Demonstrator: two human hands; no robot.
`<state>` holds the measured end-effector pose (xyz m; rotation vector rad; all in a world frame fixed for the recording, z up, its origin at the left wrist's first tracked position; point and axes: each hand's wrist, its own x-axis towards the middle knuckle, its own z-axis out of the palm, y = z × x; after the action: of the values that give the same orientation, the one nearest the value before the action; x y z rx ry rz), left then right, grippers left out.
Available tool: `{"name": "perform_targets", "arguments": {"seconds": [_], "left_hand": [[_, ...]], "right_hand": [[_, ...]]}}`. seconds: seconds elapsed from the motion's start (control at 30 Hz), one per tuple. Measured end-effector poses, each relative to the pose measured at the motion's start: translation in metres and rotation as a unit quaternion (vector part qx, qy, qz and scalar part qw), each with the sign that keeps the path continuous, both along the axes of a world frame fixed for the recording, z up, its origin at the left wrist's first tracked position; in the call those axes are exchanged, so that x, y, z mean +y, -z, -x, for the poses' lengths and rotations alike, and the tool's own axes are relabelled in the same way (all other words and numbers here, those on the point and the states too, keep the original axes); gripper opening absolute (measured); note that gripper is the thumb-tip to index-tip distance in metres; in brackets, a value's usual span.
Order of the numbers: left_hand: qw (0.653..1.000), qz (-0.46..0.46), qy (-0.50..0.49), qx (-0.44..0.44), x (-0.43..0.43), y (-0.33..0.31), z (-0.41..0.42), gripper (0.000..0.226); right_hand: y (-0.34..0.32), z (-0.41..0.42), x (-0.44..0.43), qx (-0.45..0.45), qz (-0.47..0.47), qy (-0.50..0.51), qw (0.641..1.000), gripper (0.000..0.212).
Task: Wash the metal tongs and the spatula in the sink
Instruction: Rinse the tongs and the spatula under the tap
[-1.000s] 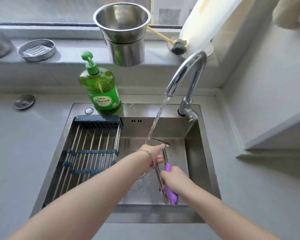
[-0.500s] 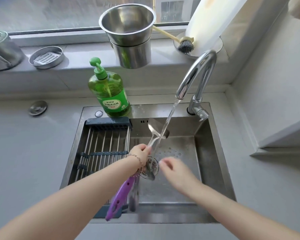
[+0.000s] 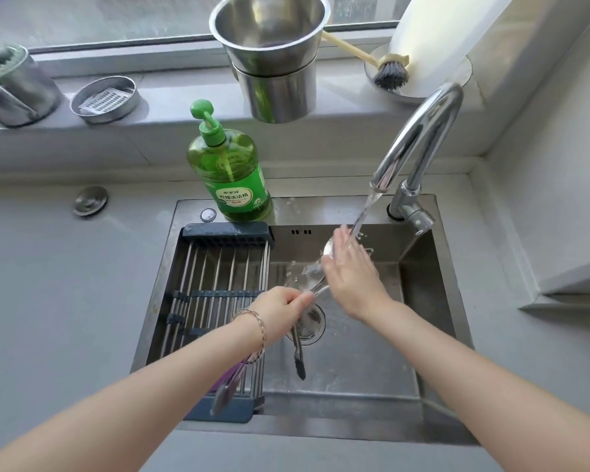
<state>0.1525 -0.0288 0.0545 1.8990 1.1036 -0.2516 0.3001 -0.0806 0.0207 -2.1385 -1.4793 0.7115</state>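
My left hand (image 3: 285, 306) grips a metal spatula (image 3: 312, 282) and metal tongs together over the steel sink (image 3: 324, 209). The spatula's shiny head (image 3: 328, 248) points up into the water stream, and its purple handle (image 3: 230, 373) shows below my left forearm. One tong arm (image 3: 298, 352) with a dark tip hangs down over the drain; a second grey tip (image 3: 218, 401) sticks out beside the purple handle. My right hand (image 3: 349, 272) lies flat, fingers straight, against the spatula head under the running water.
The faucet (image 3: 419, 131) runs at the sink's back right. A roll-up drying rack (image 3: 218, 284) covers the sink's left half. A green soap bottle (image 3: 232, 172) stands on the back rim. On the windowsill are stacked metal cups (image 3: 273, 63), a dish brush (image 3: 389, 74) and a soap dish (image 3: 104, 98).
My right hand rose from above the drain to the spatula head under the stream. A second ago it gripped the purple handle; my left hand took over both utensils.
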Motion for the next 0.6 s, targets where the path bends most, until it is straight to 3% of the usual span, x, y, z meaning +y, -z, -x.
{"name": "perform_targets", "arguments": {"seconds": [0.1,0.23,0.4,0.5,0.6], "left_hand": [[1.000,-0.020,0.010,0.008,0.003,-0.001,0.000,0.046],[0.999,-0.033,0.032,0.011,0.002,-0.006,-0.001,0.047],[0.998,-0.067,-0.004,-0.021,0.010,-0.012,-0.007,0.046],[0.996,-0.082,-0.008,-0.041,0.012,-0.013,-0.009,0.046],[0.993,-0.095,-0.031,-0.064,0.010,-0.011,-0.010,0.046]], "right_hand": [[-0.002,0.002,-0.003,-0.004,-0.042,-0.046,0.998,0.057],[-0.008,-0.011,0.010,0.050,0.028,0.093,0.994,0.056],[-0.017,0.007,0.012,-0.037,-0.067,0.007,0.997,0.061],[-0.018,-0.004,0.018,0.027,-0.082,0.148,0.985,0.070],[-0.018,0.001,0.020,0.211,-0.053,0.319,0.923,0.067]]}}
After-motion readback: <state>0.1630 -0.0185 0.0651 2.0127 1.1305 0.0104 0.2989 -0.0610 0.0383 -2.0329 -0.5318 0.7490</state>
